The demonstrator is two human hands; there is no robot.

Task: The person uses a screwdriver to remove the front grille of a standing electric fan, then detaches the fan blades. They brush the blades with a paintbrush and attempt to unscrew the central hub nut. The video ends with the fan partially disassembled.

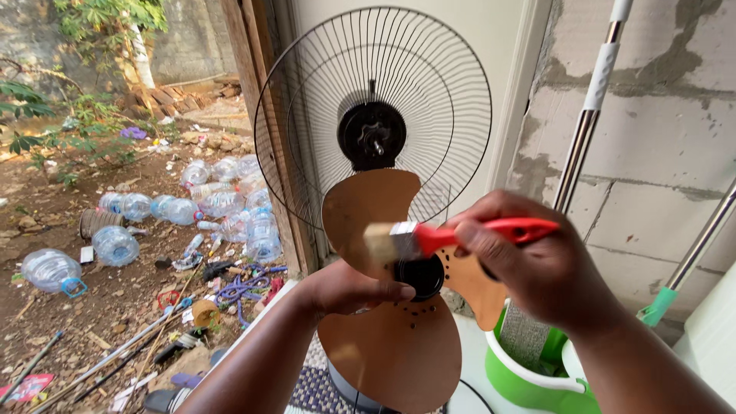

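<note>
Gripping a three-lobed brown fan blade (383,337) at its black hub (419,276) with the left hand (349,290), held up in front of a wire fan guard (373,115) and its bare motor spindle (376,142). Clenching a red-handled paintbrush (452,234) in the right hand (537,268), bristles (379,241) touching the upper lobe. Possibly letting the blade twist in the one-handed hold under a firm stroke, or slip down towards the green mop bucket (529,376) just below. Possibly knocking the mop handles (590,115) leaning on the grey block wall (659,138) with the right elbow. Lying well apart in the yard: scattered plastic bottles (222,203).
</note>
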